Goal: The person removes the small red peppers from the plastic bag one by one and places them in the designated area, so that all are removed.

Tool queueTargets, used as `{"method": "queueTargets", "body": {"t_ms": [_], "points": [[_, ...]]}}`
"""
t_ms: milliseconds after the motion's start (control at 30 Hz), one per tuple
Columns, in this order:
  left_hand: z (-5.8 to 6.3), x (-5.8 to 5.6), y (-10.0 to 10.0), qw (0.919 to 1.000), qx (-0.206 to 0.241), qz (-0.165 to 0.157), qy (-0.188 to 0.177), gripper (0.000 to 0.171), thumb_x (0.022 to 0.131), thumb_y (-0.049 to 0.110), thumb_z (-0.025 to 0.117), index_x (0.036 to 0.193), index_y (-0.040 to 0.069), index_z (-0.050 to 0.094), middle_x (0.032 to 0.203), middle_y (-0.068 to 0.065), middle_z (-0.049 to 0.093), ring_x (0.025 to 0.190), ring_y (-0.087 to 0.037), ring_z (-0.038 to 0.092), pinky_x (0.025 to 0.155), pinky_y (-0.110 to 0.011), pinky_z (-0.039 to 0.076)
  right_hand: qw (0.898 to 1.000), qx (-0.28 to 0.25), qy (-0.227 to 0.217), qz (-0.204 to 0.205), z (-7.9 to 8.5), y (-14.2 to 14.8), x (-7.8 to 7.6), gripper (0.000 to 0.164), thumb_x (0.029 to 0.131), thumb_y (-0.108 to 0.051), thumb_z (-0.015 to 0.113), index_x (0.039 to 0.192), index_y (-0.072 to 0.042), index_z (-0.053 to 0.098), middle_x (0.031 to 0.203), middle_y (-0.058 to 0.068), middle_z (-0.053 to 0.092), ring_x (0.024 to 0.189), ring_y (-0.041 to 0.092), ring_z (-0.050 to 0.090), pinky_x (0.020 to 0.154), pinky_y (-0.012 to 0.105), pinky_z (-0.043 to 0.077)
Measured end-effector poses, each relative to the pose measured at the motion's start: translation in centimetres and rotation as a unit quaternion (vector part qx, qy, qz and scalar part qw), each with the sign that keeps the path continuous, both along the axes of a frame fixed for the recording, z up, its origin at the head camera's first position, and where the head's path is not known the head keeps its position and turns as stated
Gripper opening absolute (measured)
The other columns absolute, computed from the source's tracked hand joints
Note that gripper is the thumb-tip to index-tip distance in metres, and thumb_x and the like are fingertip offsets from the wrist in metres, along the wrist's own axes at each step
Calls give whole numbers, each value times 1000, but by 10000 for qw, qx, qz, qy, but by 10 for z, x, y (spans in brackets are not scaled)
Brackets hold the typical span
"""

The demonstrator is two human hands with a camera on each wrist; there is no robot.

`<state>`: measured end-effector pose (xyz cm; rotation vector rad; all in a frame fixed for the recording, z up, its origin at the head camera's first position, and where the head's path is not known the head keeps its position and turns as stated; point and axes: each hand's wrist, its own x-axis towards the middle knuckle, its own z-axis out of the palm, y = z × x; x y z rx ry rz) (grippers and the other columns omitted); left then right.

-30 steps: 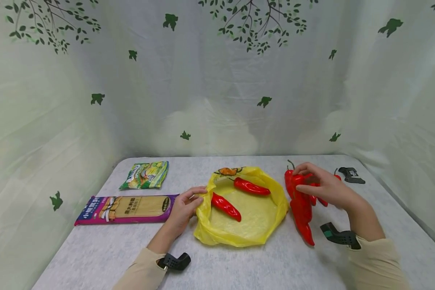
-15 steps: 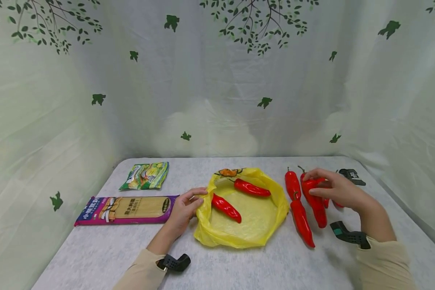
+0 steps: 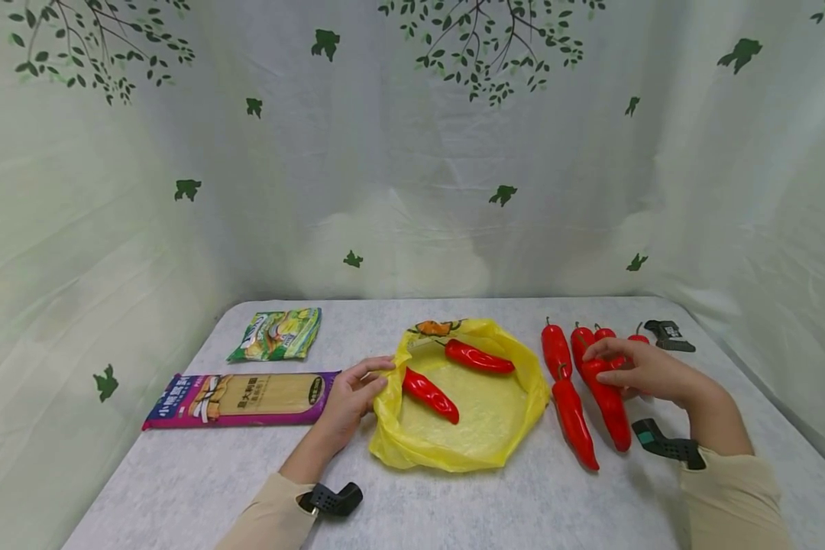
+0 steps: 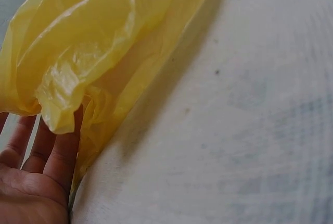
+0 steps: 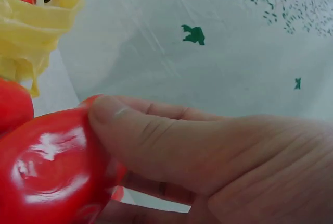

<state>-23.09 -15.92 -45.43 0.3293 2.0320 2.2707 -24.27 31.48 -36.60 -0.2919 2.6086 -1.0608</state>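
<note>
Grey tabletop (image 3: 495,512), green packet (image 3: 275,334) near far left corner, noodle pack (image 3: 247,399) by left edge, yellow bag (image 3: 454,458) mid-table, peppers (image 3: 572,420) and black object (image 3: 670,336) towards right edge

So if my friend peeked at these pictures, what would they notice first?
Probably the bright yellow plastic bag, open in the middle of the table with two red chili peppers inside. Next might be the glossy chili peppers lying to the right of the bag, one pinched by the person's right hand. The purple-edged spaghetti pack on the left side of the table could catch the eye after that.
</note>
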Motion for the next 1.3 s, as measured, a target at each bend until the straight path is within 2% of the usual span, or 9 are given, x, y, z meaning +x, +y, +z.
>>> {"method": "queueTargets", "body": {"t_ms": [100,567,1000,1300], "points": [[0,0,0,10000,3,-3,6,40,98,10,59,132,-10,54,150,-15,45,100,-7,62,73,-21,58,9999,-93,-126,38,-2,2,-1,49,88,-25,75,130,-7,56,131,23,54,104,26,58,76,40,61],[0,-1,1,10000,56,-9,9,40,98,11,60,131,-11,54,150,-16,45,100,-8,63,74,-23,59,9979,-230,-608,34,-13,4,-5,52,85,-26,78,128,-6,56,123,18,56,104,27,60,73,43,62],[-1,-1,0,9999,4,5,100,38,98,11,61,130,-9,56,148,-14,47,101,-8,64,76,-25,59,9976,17,-681,-102,-19,1,-5,51,83,-28,80,126,-6,61,120,19,58,103,29,60,70,43,62],[-3,-2,0,10000,-5,-2,83,39,98,11,60,130,-10,55,149,-16,46,100,-8,64,74,-23,59,9973,196,-697,-81,-18,2,-6,48,88,-27,75,129,-8,62,116,15,61,93,25,62,69,41,62]]}}
